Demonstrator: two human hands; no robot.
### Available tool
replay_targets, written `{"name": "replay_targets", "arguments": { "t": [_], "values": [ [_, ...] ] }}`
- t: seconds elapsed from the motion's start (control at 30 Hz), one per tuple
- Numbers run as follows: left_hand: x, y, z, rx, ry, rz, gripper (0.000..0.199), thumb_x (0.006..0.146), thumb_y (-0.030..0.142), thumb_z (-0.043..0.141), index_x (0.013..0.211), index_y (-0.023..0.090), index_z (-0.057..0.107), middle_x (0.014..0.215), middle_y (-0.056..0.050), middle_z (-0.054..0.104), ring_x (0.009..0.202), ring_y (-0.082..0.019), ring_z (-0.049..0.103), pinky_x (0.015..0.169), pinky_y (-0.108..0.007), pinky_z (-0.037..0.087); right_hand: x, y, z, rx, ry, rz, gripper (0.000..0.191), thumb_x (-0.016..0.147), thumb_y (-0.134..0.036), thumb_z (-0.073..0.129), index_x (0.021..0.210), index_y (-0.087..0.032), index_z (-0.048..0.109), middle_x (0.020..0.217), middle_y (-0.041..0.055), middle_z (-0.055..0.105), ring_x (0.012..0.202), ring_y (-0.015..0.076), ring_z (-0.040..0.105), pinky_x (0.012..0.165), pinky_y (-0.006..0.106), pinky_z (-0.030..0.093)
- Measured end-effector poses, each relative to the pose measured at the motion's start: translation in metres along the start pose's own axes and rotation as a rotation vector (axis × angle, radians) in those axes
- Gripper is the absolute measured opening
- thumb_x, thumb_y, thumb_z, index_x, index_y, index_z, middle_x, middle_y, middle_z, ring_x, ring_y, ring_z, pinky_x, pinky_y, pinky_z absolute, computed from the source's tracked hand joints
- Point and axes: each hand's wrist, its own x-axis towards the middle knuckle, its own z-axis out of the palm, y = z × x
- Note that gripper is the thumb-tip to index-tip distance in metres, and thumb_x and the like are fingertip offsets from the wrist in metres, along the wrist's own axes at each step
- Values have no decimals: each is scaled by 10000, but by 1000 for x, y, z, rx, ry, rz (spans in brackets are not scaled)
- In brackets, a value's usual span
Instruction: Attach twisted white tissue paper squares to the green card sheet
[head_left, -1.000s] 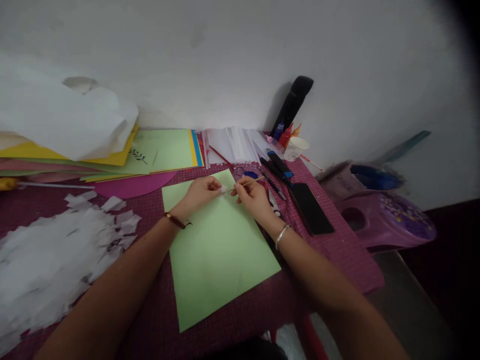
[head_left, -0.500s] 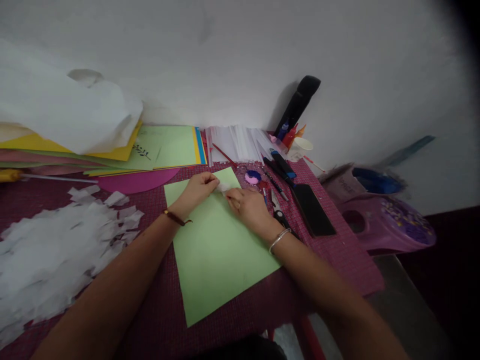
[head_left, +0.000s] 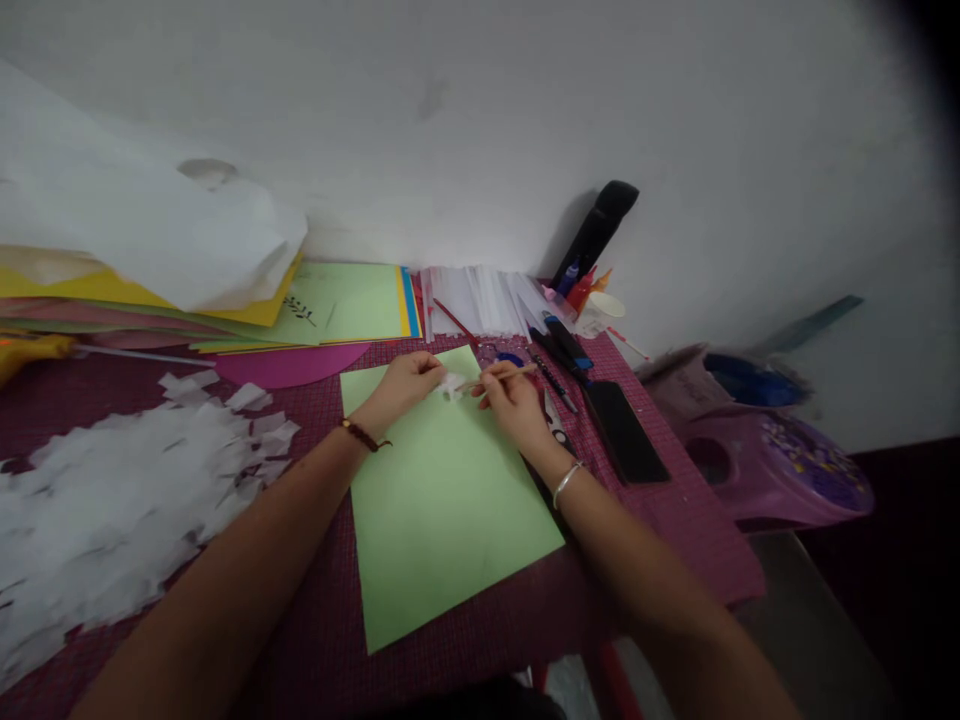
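A light green sheet of paper (head_left: 450, 510) lies on the table, with both hands over its upper part. My left hand (head_left: 409, 382) pinches a small, crumpled piece of white paper (head_left: 451, 384) between thumb and fingers. In my right hand (head_left: 513, 402) is a thin wooden stick (head_left: 519, 373), its near end pointing at the white piece; whether the tip touches it I cannot tell. Left of the sheet spreads a heap of cut white paper pieces (head_left: 135, 490). Beyond my right hand sits a paint palette (head_left: 510, 357), partly covered by the hand.
Scissors (head_left: 556, 425), a pen (head_left: 555, 382) and a black phone (head_left: 626, 430) lie to the right. Behind are white paper strips (head_left: 480, 300), paint bottles (head_left: 581, 290) and stacked coloured paper (head_left: 352, 300). A yellow-handled tool (head_left: 37, 350) is far left; a pink stool (head_left: 750, 470) stands beyond the table's right edge.
My right hand has shifted slightly right, away from my left fingers, and the wooden stick now shows in it. The white piece looks more crumpled. The camera view has shifted slightly.
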Motion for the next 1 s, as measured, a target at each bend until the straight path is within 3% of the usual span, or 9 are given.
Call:
{"name": "replay_targets", "arguments": {
  "t": [0.07,0.13,0.33,0.43,0.57,0.73,1.0],
  "values": [
    [1,-1,1,16,-8,31,184,722,338,601,681,159,594,626,11,553,568,-99,450,539,-235,336,-2,0,3,-160,-109,-74,124,892,-301,470,866,-212,553,783,10,645,600,122,587,581,248,461],
    [3,-2,3,20,-19,48,194,696,346,637,699,154,607,681,-7,596,613,-109,492,575,-240,367,-4,-3,4,-243,-136,-130,137,897,-283,460,852,-214,569,800,17,644,647,131,593,613,255,457],
    [5,-5,4,13,5,51,220,755,343,559,618,175,523,578,29,484,547,-99,410,521,-238,301,-6,-10,2,13,95,-13,195,922,-387,438,849,-226,519,705,-1,628,554,129,584,548,252,462],
    [4,-4,4,-13,9,35,237,770,335,529,595,181,486,552,39,435,526,-98,381,507,-246,274,-7,-9,5,72,-25,-3,165,896,-361,478,826,-221,531,694,-1,623,569,133,580,556,258,469],
    [3,-1,4,-24,39,45,205,746,294,533,586,176,483,567,37,440,554,-99,397,538,-244,298,-8,-10,10,-86,-180,-138,147,867,-271,503,757,-211,579,814,29,659,727,152,614,678,278,478],
    [2,-1,4,8,38,44,158,717,271,539,598,174,502,571,35,446,559,-102,387,527,-241,282,-6,-6,7,-252,-69,-90,156,875,-260,478,796,-208,603,825,46,667,669,159,607,643,283,474],
    [1,-2,4,3,27,31,128,711,254,537,615,169,534,579,32,451,554,-100,386,520,-241,273,4,6,5,-138,-1,-5,146,870,-314,498,852,-230,616,762,16,665,571,141,592,550,257,471]
  ]
}}
